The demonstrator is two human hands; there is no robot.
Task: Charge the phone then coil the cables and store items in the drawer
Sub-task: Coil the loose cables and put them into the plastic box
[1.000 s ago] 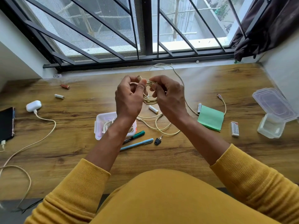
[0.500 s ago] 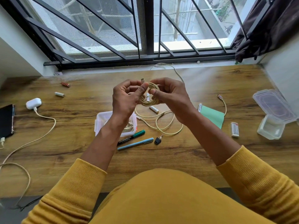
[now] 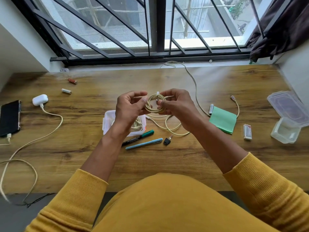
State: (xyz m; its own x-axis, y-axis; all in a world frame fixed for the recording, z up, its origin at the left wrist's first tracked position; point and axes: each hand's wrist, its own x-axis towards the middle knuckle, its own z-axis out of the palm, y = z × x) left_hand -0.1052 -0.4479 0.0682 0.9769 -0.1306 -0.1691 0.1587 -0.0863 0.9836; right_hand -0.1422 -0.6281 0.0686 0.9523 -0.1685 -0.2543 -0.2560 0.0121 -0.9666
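Above the middle of the wooden desk point(image 3: 167, 161) I hold a small coil of cream cable point(image 3: 154, 105). My right hand point(image 3: 178, 107) pinches its right side and my left hand point(image 3: 129, 108) pinches its left side. Another cream cable point(image 3: 194, 84) lies loose on the desk under and behind my hands. A black phone point(image 3: 10, 118) lies at the far left with a charging cable point(image 3: 33, 139) plugged in, which runs to a white adapter point(image 3: 40, 99). A clear box point(image 3: 107, 121) beneath my left wrist holds a coiled cable.
A black marker point(image 3: 142, 135), a blue pen point(image 3: 143, 144) and a small key point(image 3: 167, 140) lie near the box. Batteries point(image 3: 66, 91) sit at back left. A green notepad point(image 3: 223, 119), a white eraser point(image 3: 247, 132) and clear containers point(image 3: 286, 129) lie at right.
My hands have drawn slightly apart and the coil now shows as an open ring between them. The loose tail has been wound in further.
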